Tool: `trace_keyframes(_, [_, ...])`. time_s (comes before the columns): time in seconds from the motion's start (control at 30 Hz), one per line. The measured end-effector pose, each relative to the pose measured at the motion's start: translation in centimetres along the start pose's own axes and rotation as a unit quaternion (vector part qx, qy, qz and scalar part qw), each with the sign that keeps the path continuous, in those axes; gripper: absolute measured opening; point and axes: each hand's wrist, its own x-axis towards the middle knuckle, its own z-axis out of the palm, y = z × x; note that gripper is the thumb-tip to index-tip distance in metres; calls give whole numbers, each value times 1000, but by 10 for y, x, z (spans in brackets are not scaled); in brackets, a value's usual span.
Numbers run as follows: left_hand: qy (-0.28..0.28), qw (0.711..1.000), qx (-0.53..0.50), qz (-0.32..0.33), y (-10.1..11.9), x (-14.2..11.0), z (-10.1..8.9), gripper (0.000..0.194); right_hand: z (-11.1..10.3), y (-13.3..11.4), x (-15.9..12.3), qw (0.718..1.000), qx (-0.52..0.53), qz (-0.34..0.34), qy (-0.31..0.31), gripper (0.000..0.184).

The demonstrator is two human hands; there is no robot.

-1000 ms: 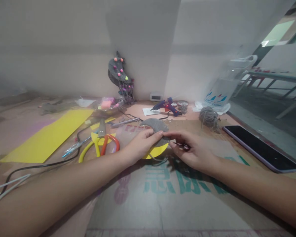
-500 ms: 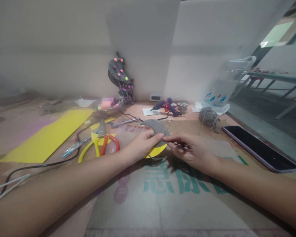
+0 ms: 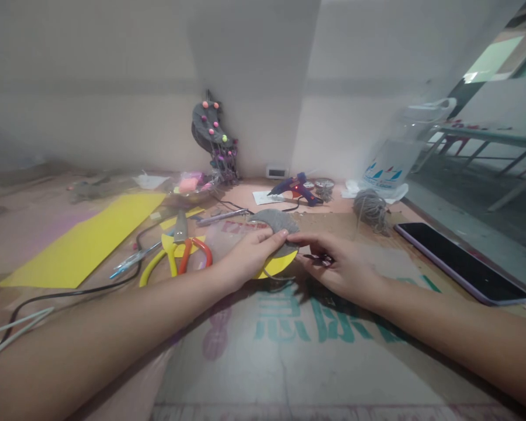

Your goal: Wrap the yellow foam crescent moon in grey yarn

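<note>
My left hand (image 3: 256,252) pinches a crescent (image 3: 283,220) covered in grey yarn, thumb on top. Yellow card (image 3: 284,263) shows along its lower edge, and a loose grey yarn strand (image 3: 280,279) hangs below it. My right hand (image 3: 339,260) is at the right side of the crescent, index fingertip against it near my left thumb. Tucked in the curled fingers of that hand is a small dark shiny tool (image 3: 322,259); most of it is hidden, so I cannot make out its kind.
Pliers (image 3: 182,228) and a yellow sheet (image 3: 87,240) lie left. A glue gun (image 3: 296,188) with a red light and a decorated grey crescent (image 3: 208,126) stand behind. Grey yarn (image 3: 371,209), a phone (image 3: 460,263) and a bottle (image 3: 388,155) are right. Cardboard (image 3: 263,374) lies underneath.
The crescent has tilted a little, showing more of its face and of the yellow card. My right index finger has moved slightly left onto it, away from the thumb.
</note>
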Motion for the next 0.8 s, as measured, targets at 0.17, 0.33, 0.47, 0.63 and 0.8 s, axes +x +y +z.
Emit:
trace_keyframes(0.17, [-1, 999, 44, 12, 2, -2, 2, 48, 0, -1, -1, 1000, -6, 10, 7, 24])
trace_keyframes(0.33, [-4, 996, 82, 38, -1, 0, 0, 49, 0, -6, 1, 999, 18, 37, 6, 20])
trace_keyframes(0.47, [-10, 994, 99, 41, -4, 3, -2, 48, -1, -9, 4, 997, 34, 67, 7, 18])
trace_keyframes(0.63, [-7, 991, 127, 28, -5, 4, -4, 49, -2, -11, 7, 995, 44, 84, 5, 15])
trace_keyframes(0.8, [-4, 996, 87, 16, -1, -1, 0, 48, -1, -7, 3, 998, 39, 56, -5, 18])
